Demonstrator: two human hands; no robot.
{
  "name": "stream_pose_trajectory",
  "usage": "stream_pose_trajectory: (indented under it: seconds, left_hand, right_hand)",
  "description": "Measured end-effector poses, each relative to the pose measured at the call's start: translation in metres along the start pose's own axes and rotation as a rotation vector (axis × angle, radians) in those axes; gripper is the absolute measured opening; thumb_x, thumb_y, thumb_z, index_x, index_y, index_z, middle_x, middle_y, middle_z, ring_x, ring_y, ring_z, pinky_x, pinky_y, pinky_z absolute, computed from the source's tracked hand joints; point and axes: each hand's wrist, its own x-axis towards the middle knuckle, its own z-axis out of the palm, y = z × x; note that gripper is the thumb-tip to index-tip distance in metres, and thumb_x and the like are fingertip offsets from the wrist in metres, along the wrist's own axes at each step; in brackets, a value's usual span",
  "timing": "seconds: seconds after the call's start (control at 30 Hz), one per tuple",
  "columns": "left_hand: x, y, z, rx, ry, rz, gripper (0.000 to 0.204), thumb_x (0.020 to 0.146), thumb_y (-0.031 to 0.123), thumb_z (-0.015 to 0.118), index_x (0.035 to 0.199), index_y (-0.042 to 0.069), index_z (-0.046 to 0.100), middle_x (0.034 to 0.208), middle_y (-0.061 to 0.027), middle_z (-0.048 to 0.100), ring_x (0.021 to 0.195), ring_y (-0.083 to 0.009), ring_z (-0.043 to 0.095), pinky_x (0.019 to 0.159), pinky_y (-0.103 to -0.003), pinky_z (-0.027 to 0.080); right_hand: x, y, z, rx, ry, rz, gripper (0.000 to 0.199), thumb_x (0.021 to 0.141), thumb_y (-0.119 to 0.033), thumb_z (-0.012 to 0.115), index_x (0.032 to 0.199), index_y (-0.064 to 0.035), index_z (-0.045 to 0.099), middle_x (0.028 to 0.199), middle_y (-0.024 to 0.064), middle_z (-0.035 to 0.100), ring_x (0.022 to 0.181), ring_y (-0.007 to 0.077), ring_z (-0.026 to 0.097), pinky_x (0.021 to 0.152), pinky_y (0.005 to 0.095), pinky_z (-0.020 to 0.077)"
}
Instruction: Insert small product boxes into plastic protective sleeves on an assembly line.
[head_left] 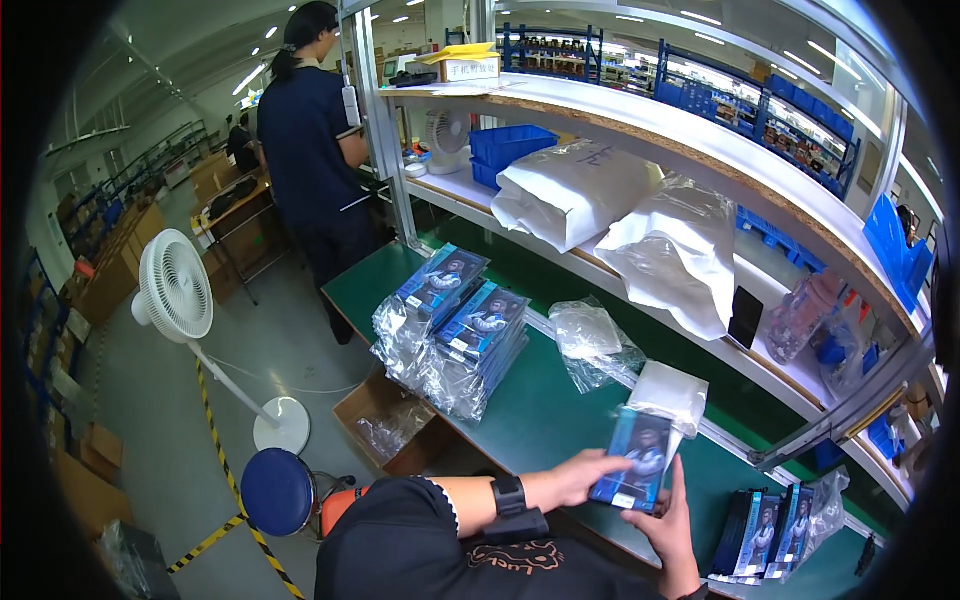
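Note:
Over the near edge of the green table, I hold a flat blue packet (636, 462) with a figure printed on its front. My left hand (578, 478) grips its left edge, the thumb lying on the front. My right hand (668, 525) holds the lower right corner between thumb and fingers. Just beyond the packet lies a pile of white plastic bags (672, 390), partly hidden by the packet's top. Two stacks of similar packets in clear wrapping (482, 320) stand to the left. More dark blue packets (755, 535) are stacked at the lower right, beside crumpled clear film.
Clear bags (590, 335) lie at the table's back edge. White sacks (670, 250) overhang the shelf behind. A carton (390, 425), a blue stool (280, 492) and a white fan (175, 285) stand at left. Another person (315, 130) stands beyond the table.

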Motion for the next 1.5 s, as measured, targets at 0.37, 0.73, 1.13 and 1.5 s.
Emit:
stream_pose_trajectory:
  seconds: [0.37,0.73,1.13,1.5]
  left_hand:
    - [0.003,0.009,0.010,0.201,-0.165,-0.249,0.054,0.088,0.051,0.042,0.117,0.006,0.048,0.113,-0.0086,0.051,0.107,-0.0245,0.049,0.088,-0.042,0.043]
    - [-0.038,0.088,-0.014,0.562,0.498,0.694,0.044,0.063,-0.005,0.060,0.106,0.000,0.056,0.094,-0.0064,0.059,0.085,-0.0151,0.056,0.075,-0.027,0.046]
    - [-0.062,0.148,-0.154,2.225,1.296,0.560,0.046,0.086,0.027,0.048,0.126,0.005,0.044,0.137,-0.0122,0.037,0.129,-0.0340,0.027,0.104,-0.052,0.017]
    - [0.026,0.009,-0.055,2.016,-0.246,0.747,0.033,0.067,0.010,0.068,0.100,0.008,0.062,0.119,-0.0087,0.052,0.116,-0.0300,0.043,0.097,-0.044,0.032]
  right_hand:
    - [0.008,-0.037,0.001,-0.123,0.331,-0.117,0.013,0.081,0.001,0.044,0.092,-0.0032,0.049,0.076,0.0028,0.052,0.057,0.0058,0.049,0.049,0.0194,0.0389]
    - [0.019,-0.009,0.012,-0.228,-0.202,-0.141,0.044,0.078,-0.006,0.058,0.120,-0.0049,0.045,0.096,0.0071,0.053,0.071,0.0104,0.053,0.061,0.0231,0.0443]
    - [-0.028,0.005,-0.107,-0.210,0.405,0.021,0.022,0.082,-0.008,0.057,0.103,0.0002,0.057,0.083,0.0047,0.060,0.076,0.0106,0.057,0.067,0.0238,0.0460]
    - [-0.065,0.080,-0.266,-1.275,1.012,0.614,0.095,0.060,-0.061,0.065,0.129,-0.0025,0.038,0.122,0.0232,0.045,0.116,0.0370,0.042,0.097,0.0429,0.0330]
